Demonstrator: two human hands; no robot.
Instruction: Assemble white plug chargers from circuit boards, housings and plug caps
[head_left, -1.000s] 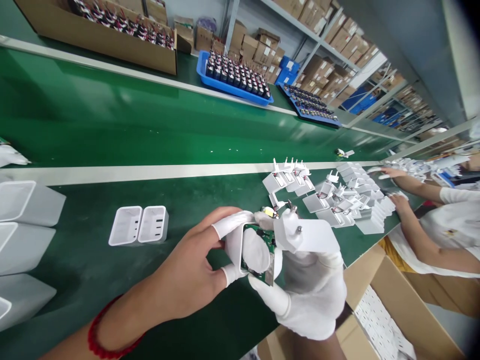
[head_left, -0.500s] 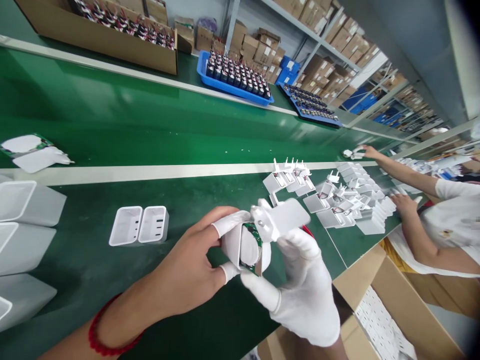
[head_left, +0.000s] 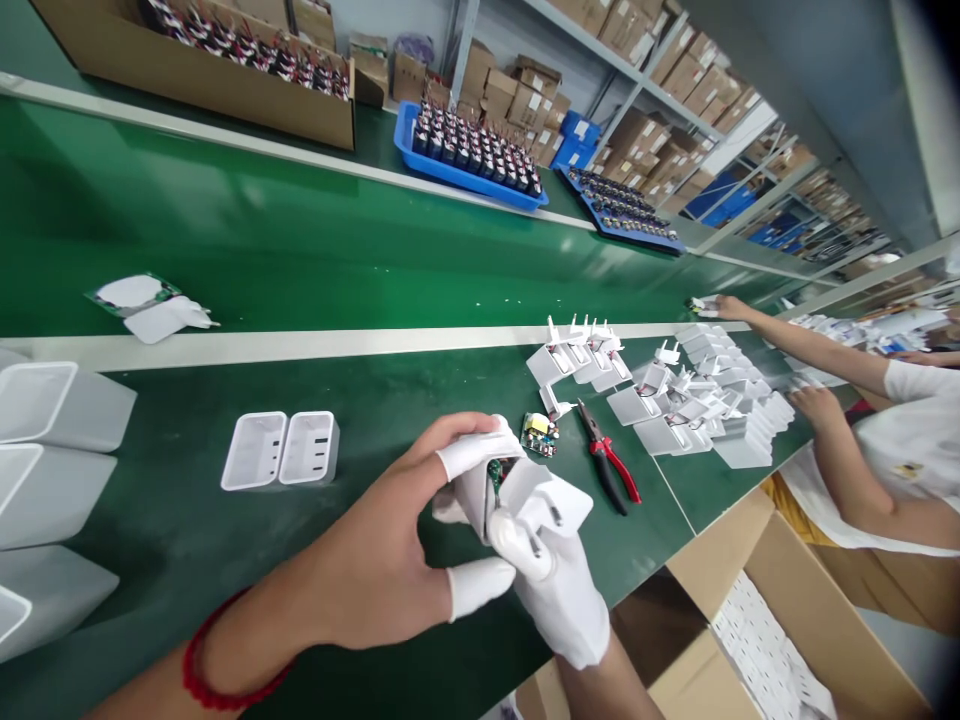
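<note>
Count at your bench: two empty white shells [head_left: 280, 450] paired near left edge, one pair red-handled pliers [head_left: 611, 468], one loose circuit board [head_left: 540, 435], two blue trays [head_left: 465, 150] along far edge.

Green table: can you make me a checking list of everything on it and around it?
Surface: green table with a pale stripe along it.
Job's things: white charger shell with a green board inside and a white plug cover against it.
Clutter: red-handled pliers, loose circuit board, two open white shells, pile of white plug parts.
Grippers: left hand and gloved right hand both grip the charger parts.
Cables: nothing seen.
Surroundings: blue trays, cardboard boxes on shelves, another person's arm.
</note>
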